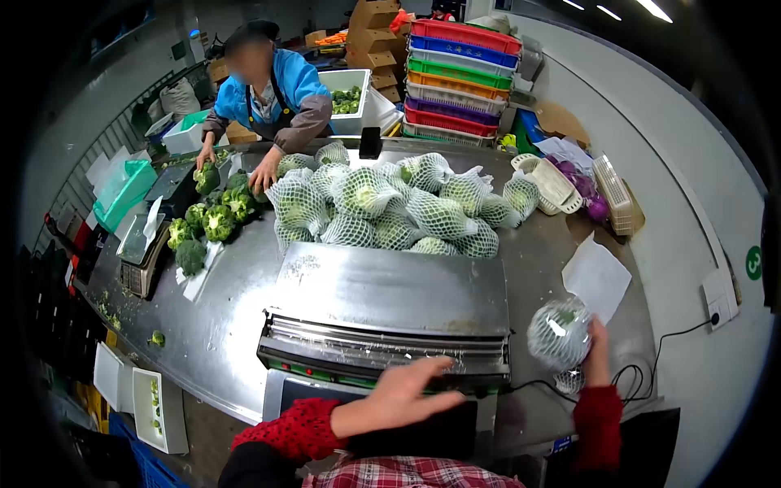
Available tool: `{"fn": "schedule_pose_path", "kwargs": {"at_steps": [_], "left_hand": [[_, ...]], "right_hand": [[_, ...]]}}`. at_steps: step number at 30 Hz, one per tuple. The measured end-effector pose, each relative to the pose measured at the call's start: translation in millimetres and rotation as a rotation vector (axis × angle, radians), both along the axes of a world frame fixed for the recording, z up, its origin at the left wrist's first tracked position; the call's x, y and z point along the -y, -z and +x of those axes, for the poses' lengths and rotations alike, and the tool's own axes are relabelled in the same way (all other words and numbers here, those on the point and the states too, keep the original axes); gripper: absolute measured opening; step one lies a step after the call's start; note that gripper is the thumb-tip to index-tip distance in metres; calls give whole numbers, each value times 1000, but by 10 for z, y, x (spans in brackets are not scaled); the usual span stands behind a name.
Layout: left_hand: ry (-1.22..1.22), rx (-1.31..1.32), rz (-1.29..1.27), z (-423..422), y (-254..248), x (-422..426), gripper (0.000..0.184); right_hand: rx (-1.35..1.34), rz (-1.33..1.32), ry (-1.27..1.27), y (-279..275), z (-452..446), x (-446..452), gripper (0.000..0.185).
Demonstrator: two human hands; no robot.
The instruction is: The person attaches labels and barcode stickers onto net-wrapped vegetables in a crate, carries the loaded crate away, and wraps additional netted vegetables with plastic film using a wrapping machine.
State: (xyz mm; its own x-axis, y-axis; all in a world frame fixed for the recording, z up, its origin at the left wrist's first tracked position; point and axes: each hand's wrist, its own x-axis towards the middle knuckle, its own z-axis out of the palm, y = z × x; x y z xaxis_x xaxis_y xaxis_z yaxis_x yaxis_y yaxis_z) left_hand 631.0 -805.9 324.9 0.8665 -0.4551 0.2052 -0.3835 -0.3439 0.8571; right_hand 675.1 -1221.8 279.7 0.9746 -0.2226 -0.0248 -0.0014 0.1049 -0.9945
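Note:
My right hand [599, 355] grips a round vegetable [558, 335] in a white foam net, its shiny surface looking like clear film, at the right of the steel table. Part of another white foam net [569, 381] shows just below it. My left hand [403, 400] hovers, fingers spread and holding nothing, over the front of the wrapping machine [390, 285]. Behind the machine's steel top lies a pile of green vegetables in white foam nets [366, 195]; their exact kind is hard to make out.
Across the table a co-worker [281, 89] handles bare broccoli [218, 221] beside a scale [145, 252]. Stacked coloured crates [460, 77] stand behind. White paper [596, 278], baskets [547, 185] and purple vegetables [598, 209] lie at right. A black cable [675, 333] runs to the wall.

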Motion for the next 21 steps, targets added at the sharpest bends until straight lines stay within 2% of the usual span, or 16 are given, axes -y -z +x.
{"fn": "schedule_pose_path", "kwargs": {"at_steps": [1, 2, 4, 5, 6, 7, 8, 9, 10, 11, 12, 13, 14, 15, 17, 21], "left_hand": [[-84, -19, 24, 142, 54, -78, 54], [-138, -31, -46, 240, 63, -145, 50], [-218, -217, -164, 263, 171, -238, 44], [-225, -225, -124, 238, 214, -291, 41], [-248, -230, -84, 222, 247, -299, 39], [-220, -270, -4, 201, 285, -332, 37], [-255, -214, 1, 168, 488, -302, 36], [-265, -167, 27, 159, 507, -267, 36], [-262, -74, 57, 176, 523, -207, 32], [-359, 70, -133, 193, 706, -48, 33], [-389, 140, -240, 211, 665, 42, 30], [-286, -11, -203, 141, 450, 6, 22], [-354, 181, -281, 142, 458, 62, 23], [-358, 197, -280, 112, 405, 72, 24], [-404, 285, -202, 44, 382, -34, 27], [-505, 287, -124, -23, 440, -272, 30]], "right_hand": [[-8, -221, -13, -32, 251, 319, 42], [-105, -377, 29, 238, 449, 728, 39], [-315, -741, -10, 1138, 808, 1487, 42], [-401, -981, -50, 1102, 907, 1250, 52], [-406, -1011, -49, 1078, 1099, 1152, 62], [-705, -1183, -216, 780, 1469, 931, 67], [-162, -1569, -160, 1106, 1766, 1164, 67], [-53, -1471, -113, 1283, 2397, 999, 67], [-58, -1149, -159, 924, 2769, 242, 61], [103, -974, -299, 955, 3270, -202, 64], [44, -1174, -217, 384, 3028, -1318, 74], [194, -1324, -322, 498, 3215, -1655, 77], [354, -1468, -405, 601, 3417, -1929, 79], [394, -1444, -447, 638, 3575, -2106, 79], [323, -1824, -530, 647, 3789, -2356, 78], [402, -1710, -602, 381, 3849, -2458, 77]]}}
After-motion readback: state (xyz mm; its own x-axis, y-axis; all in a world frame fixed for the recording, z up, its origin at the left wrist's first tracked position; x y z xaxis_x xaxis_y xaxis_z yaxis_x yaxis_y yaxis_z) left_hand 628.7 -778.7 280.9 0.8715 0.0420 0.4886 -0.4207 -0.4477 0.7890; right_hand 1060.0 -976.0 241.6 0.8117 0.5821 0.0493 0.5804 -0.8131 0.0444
